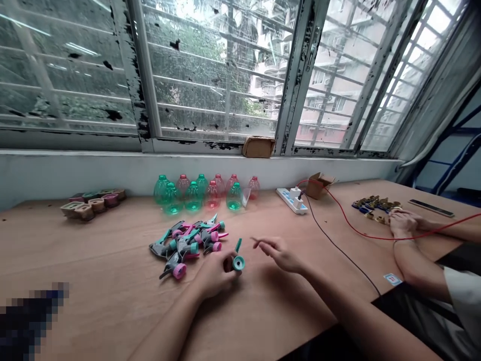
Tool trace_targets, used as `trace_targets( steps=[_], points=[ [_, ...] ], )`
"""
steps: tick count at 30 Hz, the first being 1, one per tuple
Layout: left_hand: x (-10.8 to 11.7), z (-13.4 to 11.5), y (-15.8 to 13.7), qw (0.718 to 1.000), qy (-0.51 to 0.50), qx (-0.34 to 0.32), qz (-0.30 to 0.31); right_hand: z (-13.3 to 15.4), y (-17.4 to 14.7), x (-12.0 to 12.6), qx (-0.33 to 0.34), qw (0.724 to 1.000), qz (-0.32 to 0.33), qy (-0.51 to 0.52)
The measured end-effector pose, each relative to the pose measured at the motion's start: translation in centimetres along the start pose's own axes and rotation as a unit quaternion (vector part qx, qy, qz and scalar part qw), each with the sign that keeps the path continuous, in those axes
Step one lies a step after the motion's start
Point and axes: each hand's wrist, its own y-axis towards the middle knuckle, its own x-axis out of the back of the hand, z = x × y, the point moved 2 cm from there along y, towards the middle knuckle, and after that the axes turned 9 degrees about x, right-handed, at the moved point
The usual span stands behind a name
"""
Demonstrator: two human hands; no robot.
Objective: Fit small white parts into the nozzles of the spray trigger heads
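Note:
My left hand is closed around a spray bottle trigger head. Its teal round collar faces me and a teal trigger sticks up above it. To the right, my right hand is held just over the table with its fingers stretched forward, apart from the trigger head; I see nothing in it. Beyond my left hand lies a loose pile of trigger heads, grey with pink or teal collars and triggers. Several clear green bottles and pink bottles, all without heads, stand upright near the wall.
At the back left sit small containers. A power strip with plugs, a red cable, a black cable and a small cardboard box are right of the bottles. At far right, another person's hands touch gold-and-blue parts.

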Motion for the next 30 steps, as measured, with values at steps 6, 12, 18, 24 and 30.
trace_targets(
  steps=[6,12,18,24,30],
  points=[
    [-0.1,-0.4,-0.1,0.998,0.046,-0.029,0.016,5.3,-1.8,0.5,0.043,0.958,0.098,-0.265],
    [-0.1,-0.6,-0.1,0.998,0.059,-0.023,0.017,7.4,-0.6,-0.2,0.049,0.886,0.153,-0.435],
    [-0.2,-0.3,0.0,0.998,0.056,-0.013,0.018,8.1,0.4,-0.8,0.092,0.852,0.174,-0.485],
    [-0.1,-0.1,-0.1,0.999,0.050,-0.017,0.010,8.2,0.6,-1.7,0.117,0.836,0.186,-0.503],
    [0.0,-0.2,0.0,0.998,0.055,-0.010,0.005,8.9,0.5,-1.9,0.049,0.843,0.191,-0.501]
  ],
)
